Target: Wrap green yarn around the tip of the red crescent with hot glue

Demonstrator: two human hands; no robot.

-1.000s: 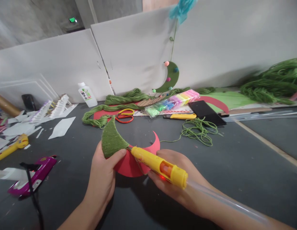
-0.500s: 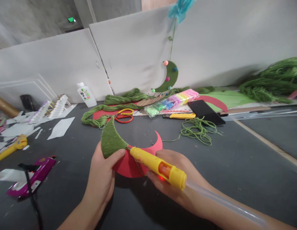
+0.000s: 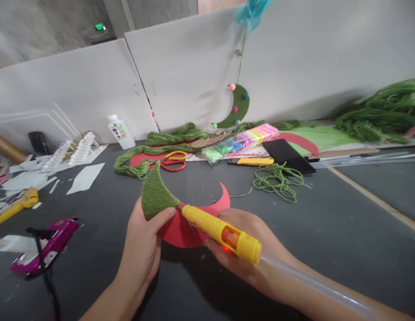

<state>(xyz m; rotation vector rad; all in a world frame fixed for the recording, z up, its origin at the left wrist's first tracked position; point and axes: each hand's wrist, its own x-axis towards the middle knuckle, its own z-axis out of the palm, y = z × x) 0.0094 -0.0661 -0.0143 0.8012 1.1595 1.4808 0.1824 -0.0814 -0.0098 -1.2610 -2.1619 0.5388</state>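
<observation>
A red paper crescent (image 3: 180, 234) is held over the table, its left horn closely wound with green yarn (image 3: 157, 196). My left hand (image 3: 142, 240) grips the wound end, thumb on top near the edge of the yarn. In my right hand (image 3: 254, 225) is a yellow hot glue gun (image 3: 210, 225), its tip touching or very near the point where the yarn meets bare red paper. A clear glue stick (image 3: 304, 278) sticks out behind it, over my forearm. The right fingers are partly hidden beneath the glue gun.
Loose green yarn (image 3: 277, 183) lies beyond my right hand, near a yellow utility knife (image 3: 256, 161) and a black phone-like slab (image 3: 289, 156). Scissors (image 3: 174, 161) lie ahead. A purple tool (image 3: 50, 249) with a black cord and a white bottle (image 3: 121, 132) are on the left.
The bare right horn of the crescent has shifted very slightly to the right. Both hands and the glue gun have hardly moved.
</observation>
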